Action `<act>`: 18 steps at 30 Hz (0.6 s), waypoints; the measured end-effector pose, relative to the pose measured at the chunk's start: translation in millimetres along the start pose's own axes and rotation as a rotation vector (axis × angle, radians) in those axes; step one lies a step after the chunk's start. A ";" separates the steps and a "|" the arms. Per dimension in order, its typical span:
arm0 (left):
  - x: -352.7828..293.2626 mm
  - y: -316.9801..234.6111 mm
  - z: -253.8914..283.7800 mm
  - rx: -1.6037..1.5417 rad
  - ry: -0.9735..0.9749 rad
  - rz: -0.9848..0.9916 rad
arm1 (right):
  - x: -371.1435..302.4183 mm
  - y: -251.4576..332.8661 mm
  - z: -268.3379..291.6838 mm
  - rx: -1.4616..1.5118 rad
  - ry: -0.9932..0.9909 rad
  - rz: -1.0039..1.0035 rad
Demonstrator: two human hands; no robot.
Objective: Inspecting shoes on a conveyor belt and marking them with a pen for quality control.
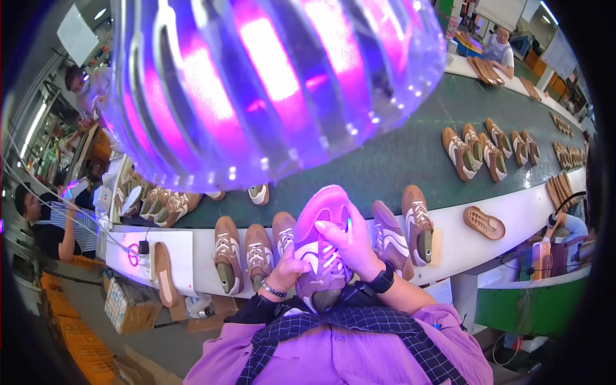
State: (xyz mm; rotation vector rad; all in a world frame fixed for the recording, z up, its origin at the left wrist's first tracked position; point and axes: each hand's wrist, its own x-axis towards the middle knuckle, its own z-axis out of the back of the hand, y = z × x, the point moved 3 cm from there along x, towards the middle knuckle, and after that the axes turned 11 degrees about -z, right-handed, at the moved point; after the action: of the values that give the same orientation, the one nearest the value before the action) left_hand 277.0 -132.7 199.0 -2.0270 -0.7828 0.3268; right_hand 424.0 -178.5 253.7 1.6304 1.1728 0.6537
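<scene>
I hold a low-top sneaker [314, 251] just short of the green belt's [385, 170] near edge, toe tilted up, heel toward me. My left hand [285, 274] is closed on one side of it; my right hand [358, 249] wraps the other, thumb on the upper. I'd judge this step to be checking or pressing the upper beneath the ribbed clear lamp [276, 96] over the belt; the next move calls for a steady, light grip. The toe looks suede-like, the laces flat and white, the side stripe smooth and curved. Along the belt's white ledge [449, 253] stand brown sneakers [228, 247] and one hollow, gridded outsole [484, 224].
</scene>
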 end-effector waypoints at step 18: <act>2.9 16.6 11.5 -0.263 0.016 0.100 | 11.9 -20.8 27.5 -0.037 0.000 -0.104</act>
State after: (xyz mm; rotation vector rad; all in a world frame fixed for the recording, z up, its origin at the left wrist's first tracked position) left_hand 280.0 -129.6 179.1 -2.3176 -0.7475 0.2751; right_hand 443.7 -177.6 223.0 1.5276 1.2294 0.6057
